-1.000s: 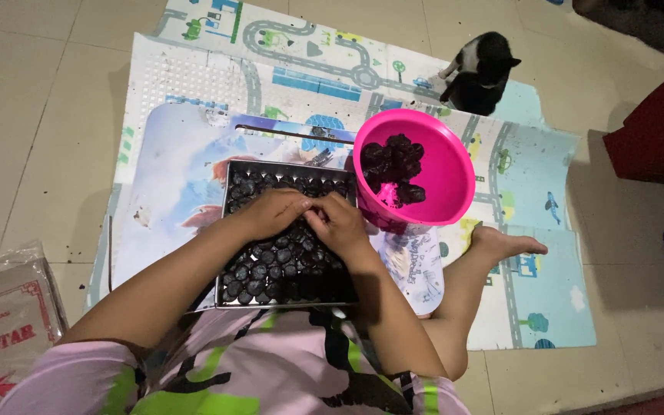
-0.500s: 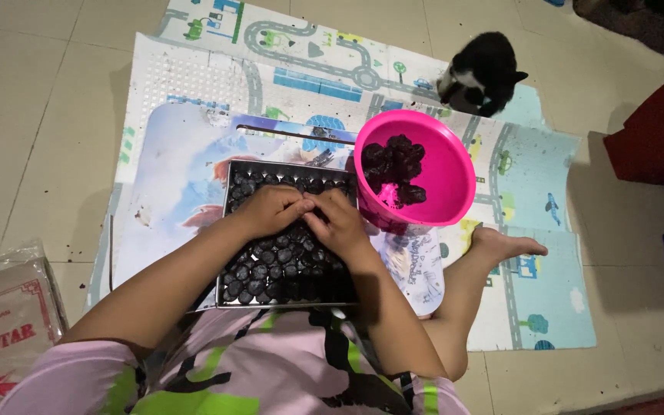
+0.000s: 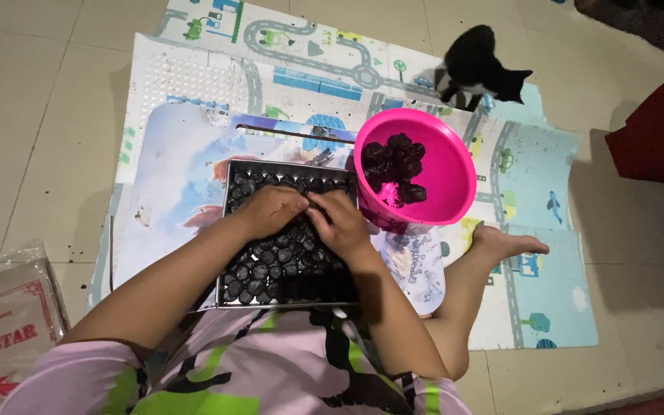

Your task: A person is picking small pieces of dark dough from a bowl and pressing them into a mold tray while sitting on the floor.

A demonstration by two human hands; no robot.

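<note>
Short-sleeved top (image 3: 270,376) in pale lilac, printed with lime-green patches and bold black shapes, filling the near edge of the view. Sleeve (image 3: 63,373) on the left ending above the elbow. Both forearms bare, no watch, bracelet or ring visible on the left hand (image 3: 270,209) or right hand (image 3: 341,223). Lower leg bare, foot (image 3: 505,244) unshod on the right.
</note>
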